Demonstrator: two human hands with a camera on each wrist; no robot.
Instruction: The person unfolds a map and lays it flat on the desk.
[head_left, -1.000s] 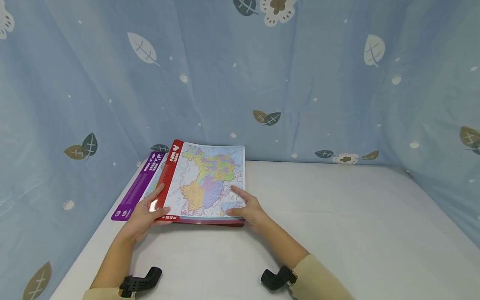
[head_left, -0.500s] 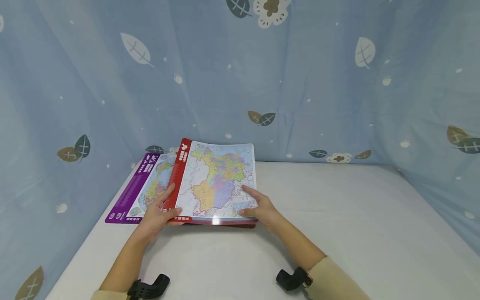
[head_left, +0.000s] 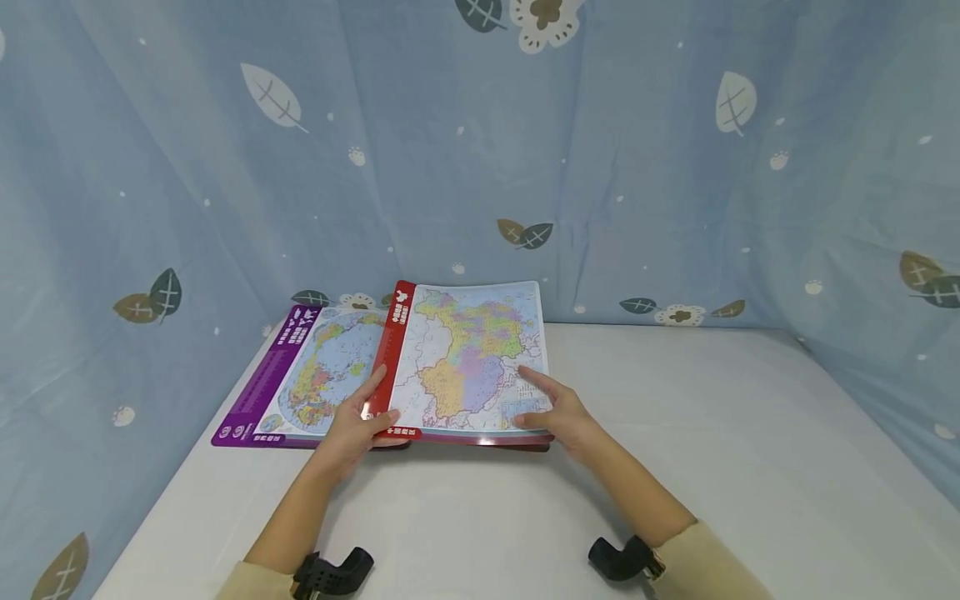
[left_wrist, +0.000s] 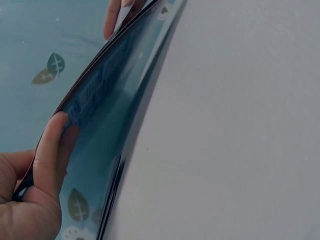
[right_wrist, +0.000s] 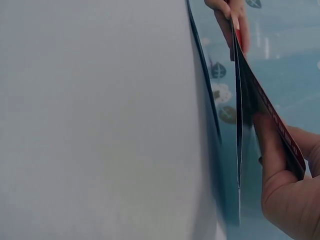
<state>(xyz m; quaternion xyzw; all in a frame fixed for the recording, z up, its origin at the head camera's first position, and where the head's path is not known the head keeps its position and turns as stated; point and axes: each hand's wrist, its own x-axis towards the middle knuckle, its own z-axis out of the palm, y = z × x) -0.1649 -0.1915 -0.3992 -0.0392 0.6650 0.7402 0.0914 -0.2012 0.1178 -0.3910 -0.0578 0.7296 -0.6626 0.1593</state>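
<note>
Both hands hold a map sheet (head_left: 472, 358) with a red band down its left side, raised above the table and tilted. My left hand (head_left: 351, 433) pinches its lower left corner, thumb on top and other fingers underneath. At the lower right corner, my right hand (head_left: 566, 425) grips it the same way. In the right wrist view, a second thin layer (right_wrist: 238, 130) hangs under the gripped sheet. Left of it a world map (head_left: 322, 383) with a purple band lies on the table, its right part covered by the red-banded sheet.
The white table (head_left: 690, 442) stretches to the right and toward the front. A blue curtain (head_left: 420, 150) with leaf prints stands behind and at both sides. Each wrist wears a black camera mount (head_left: 333, 573).
Both hands have moved right, carrying the red-banded map with them. More of the purple-banded world map now shows at the left.
</note>
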